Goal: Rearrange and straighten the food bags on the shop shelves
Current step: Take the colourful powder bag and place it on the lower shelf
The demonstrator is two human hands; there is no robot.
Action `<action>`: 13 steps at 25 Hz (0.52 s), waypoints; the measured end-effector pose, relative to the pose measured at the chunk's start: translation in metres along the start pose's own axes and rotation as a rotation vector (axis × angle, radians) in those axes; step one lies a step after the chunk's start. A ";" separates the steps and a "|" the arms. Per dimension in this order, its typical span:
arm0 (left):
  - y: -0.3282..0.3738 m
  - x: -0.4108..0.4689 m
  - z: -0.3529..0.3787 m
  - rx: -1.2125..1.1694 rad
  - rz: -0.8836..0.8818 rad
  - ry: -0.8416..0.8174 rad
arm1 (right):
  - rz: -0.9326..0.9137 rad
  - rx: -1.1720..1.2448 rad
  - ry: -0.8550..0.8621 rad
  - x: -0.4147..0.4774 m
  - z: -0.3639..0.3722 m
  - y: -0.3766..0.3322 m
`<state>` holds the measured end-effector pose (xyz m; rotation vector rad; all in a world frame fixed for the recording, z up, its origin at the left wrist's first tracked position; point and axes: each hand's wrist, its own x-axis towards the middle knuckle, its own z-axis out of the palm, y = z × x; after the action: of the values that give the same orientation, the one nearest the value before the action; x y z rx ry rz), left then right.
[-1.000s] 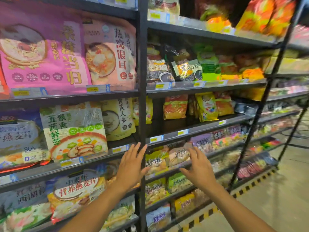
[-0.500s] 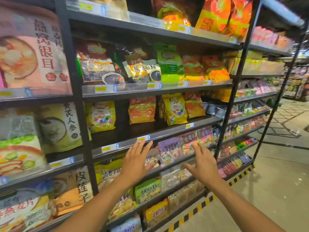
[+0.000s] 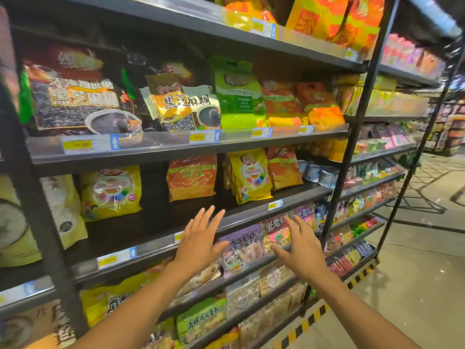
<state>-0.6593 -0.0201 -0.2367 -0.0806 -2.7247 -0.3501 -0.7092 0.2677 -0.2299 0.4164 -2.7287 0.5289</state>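
Two hands reach out in front of the shelving, both spread flat with fingers apart and nothing in them. Nearest, the left hand (image 3: 198, 244) hangs before the edge of the middle shelf (image 3: 251, 212), and the right hand (image 3: 300, 250) hovers just right of it, over the snack bags on the shelf below; neither hand touches a bag, as far as can be seen.

Between and just beyond the hands sits a purple bag (image 3: 241, 244), with a red-lettered bag (image 3: 276, 229) beside it on the right. Farther in, on the middle shelf, stand a yellow bag (image 3: 112, 192) at the left, an orange bag (image 3: 192, 177) in the centre, and a second yellow bag (image 3: 251, 176) leaning forward near an orange-green bag (image 3: 284, 168). Wide gaps separate the left three. Higher and farther still, a green bag (image 3: 237, 96) stands upright among dark sesame bags (image 3: 75, 94).

These bags look light, soft and crinkly, with slick film that could slip under a flat palm. A sound hold is probably at both side edges, or at the top seam with a palm under the base, since the loose contents would sag and shift. The leaning yellow one seems the likeliest to need straightening.
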 end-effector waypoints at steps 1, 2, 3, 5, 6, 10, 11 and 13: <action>-0.004 0.018 0.006 -0.013 -0.004 0.005 | 0.002 0.005 -0.003 0.017 0.006 0.004; -0.008 0.036 0.011 -0.024 -0.010 0.007 | 0.008 0.008 -0.010 0.034 0.011 0.009; -0.011 0.055 0.015 -0.036 -0.009 0.003 | 0.013 0.014 -0.016 0.051 0.016 0.012; -0.018 0.089 0.022 -0.069 0.003 -0.010 | 0.025 0.016 -0.023 0.083 0.024 0.019; -0.020 0.106 0.027 -0.085 0.002 -0.017 | 0.032 0.019 -0.022 0.098 0.028 0.023; -0.022 0.156 0.045 -0.122 -0.045 -0.037 | 0.051 0.051 -0.021 0.147 0.042 0.036; -0.022 0.168 0.050 -0.129 -0.063 -0.051 | 0.047 0.054 -0.016 0.160 0.046 0.039; -0.025 0.193 0.061 -0.156 -0.112 -0.081 | 0.036 0.062 -0.021 0.188 0.056 0.047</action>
<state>-0.8624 -0.0273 -0.2222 0.0156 -2.7839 -0.6038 -0.9090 0.2456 -0.2235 0.3909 -2.7504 0.6231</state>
